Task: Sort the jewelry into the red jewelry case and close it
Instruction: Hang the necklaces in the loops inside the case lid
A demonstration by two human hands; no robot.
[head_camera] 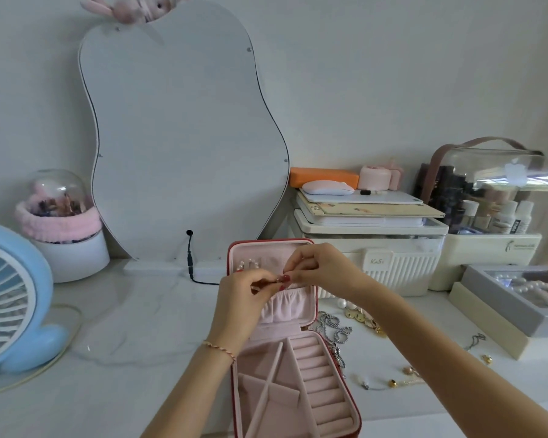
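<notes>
The red jewelry case (345, 393) lies open on the white table, its pink-lined lid (307, 298) upright. Pearl earrings (249, 264) sit pinned in the lid. My left hand (244, 295) and my right hand (320, 267) meet in front of the lid, both pinching a small earring (278, 279) between the fingertips. The tray's ring rolls (317, 384) and divided compartments hold nothing I can see. A silver chain (334, 327), gold disc jewelry (364, 317) and small earrings (393, 382) lie on the table right of the case.
A wavy mirror (184, 137) leans on the wall behind. A blue fan (10, 298) stands at left, a pink-banded jar (64, 222) behind it. White storage boxes (380, 257) and a grey box of pearls (519, 295) crowd the right.
</notes>
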